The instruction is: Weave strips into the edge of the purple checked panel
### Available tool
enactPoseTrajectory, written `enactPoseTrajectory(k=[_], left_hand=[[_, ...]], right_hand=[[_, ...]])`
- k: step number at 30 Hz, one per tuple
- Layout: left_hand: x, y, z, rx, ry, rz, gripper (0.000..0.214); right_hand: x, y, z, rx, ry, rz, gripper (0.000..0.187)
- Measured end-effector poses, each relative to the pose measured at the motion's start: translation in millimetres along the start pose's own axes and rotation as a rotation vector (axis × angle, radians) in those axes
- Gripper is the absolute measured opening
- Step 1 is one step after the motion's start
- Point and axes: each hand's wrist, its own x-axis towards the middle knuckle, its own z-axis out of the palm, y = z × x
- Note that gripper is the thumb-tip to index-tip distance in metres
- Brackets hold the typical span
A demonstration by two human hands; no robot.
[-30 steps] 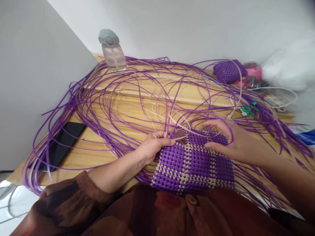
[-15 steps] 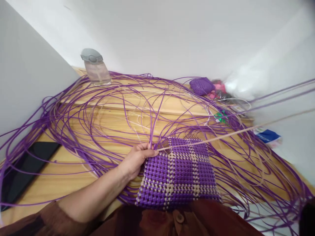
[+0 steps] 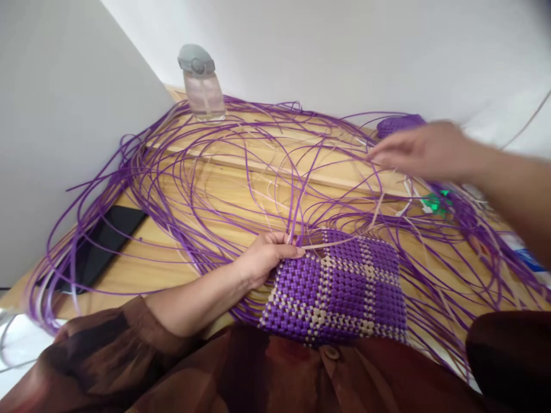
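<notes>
A woven purple and beige panel (image 3: 340, 289) lies at the near edge of the wooden table (image 3: 142, 275), against my brown sleeve. My left hand (image 3: 267, 257) pinches its top left corner where a purple strand and a beige strand leave the weave. Long loose purple strands (image 3: 224, 172) loop all over the table. Hovering over the strands at the far right, my right hand (image 3: 424, 150) is blurred, its fingers pointing left. Whether it holds a strand is unclear.
A clear water bottle with a grey lid (image 3: 201, 86) stands in the far corner by the wall. A black flat device (image 3: 103, 244) lies at the left under the strands. A small purple woven piece (image 3: 398, 123) and a green item (image 3: 434, 202) sit at the right.
My right hand left the panel, swung out of view to the right drawing a beige strand taut, and is now back above the far right of the table. My left hand kept its grip.
</notes>
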Motion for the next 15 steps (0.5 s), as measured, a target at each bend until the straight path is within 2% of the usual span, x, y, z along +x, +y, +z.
enactPoseTrajectory(k=[3,4,5,7,10,12,15], left_hand=[[0,0,-0.1,-0.01,-0.013,0.025,0.024],[0,0,-0.1,-0.014,-0.009,0.027,0.024],[0,1,0.0,-0.015,0.001,0.025,0.025],[0,1,0.3,-0.008,0.018,0.016,0.026],[1,2,0.5,-0.001,0.011,0.026,0.027],[1,2,0.2,-0.008,-0.009,0.049,0.027],[1,1,-0.8,-0.02,-0.033,0.07,0.026]], right_hand=[[-23,-22,68,0.068,-0.353,-0.309,0.019],[-34,-29,83,0.062,-0.382,-0.411,0.021],[-45,-34,92,0.043,-0.353,-0.413,0.022],[-64,-43,96,0.043,-0.294,-0.377,0.027],[-80,-55,83,0.194,-0.26,-0.354,0.025],[-83,-67,78,0.325,-0.23,-0.4,0.022],[-81,-82,85,0.49,-0.27,-0.446,0.015]])
